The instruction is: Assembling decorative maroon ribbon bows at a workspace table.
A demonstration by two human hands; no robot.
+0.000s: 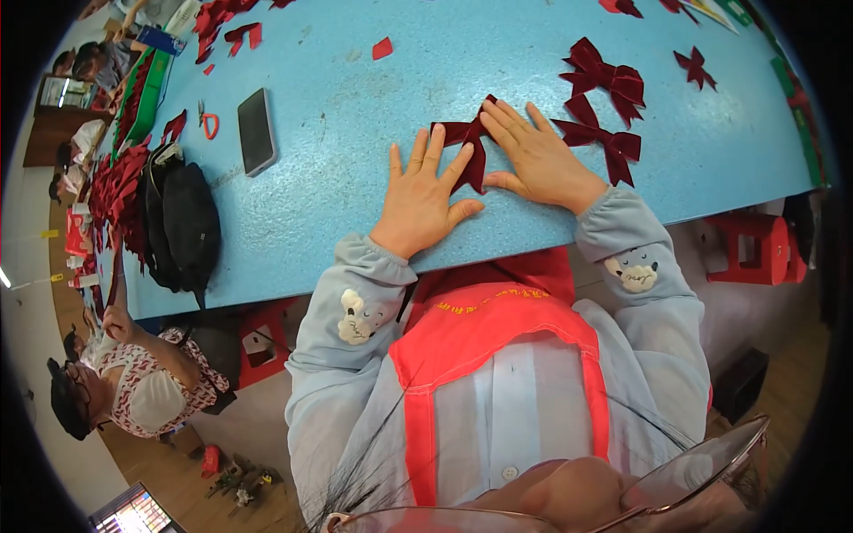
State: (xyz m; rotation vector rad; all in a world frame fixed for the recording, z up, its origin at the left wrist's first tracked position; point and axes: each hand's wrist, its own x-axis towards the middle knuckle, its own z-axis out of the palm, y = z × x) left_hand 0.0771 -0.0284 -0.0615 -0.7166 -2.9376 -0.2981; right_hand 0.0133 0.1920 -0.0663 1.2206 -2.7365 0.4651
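Note:
A dark red velvet ribbon bow (474, 163) lies on the blue table between my two hands, near the front edge. My left hand (422, 200) is spread flat, its fingertips on the bow's left loop. My right hand (539, 158) also lies flat, with its fingertips at the bow's upper right, covering part of it. Neither hand grips anything. Just right of my right hand rests another velvet bow (608, 140). Beyond that one sits a larger, fuller bow (606, 78), and a small bow (695, 68) is farther right.
On the left of the blue table (338, 195) are a phone (258, 133), small scissors with orange handles (209, 126), a black bag (184, 222) and a heap of red ribbon (118, 188). A red scrap (382, 48) lies farther back. Another person (155, 391) sits at the left.

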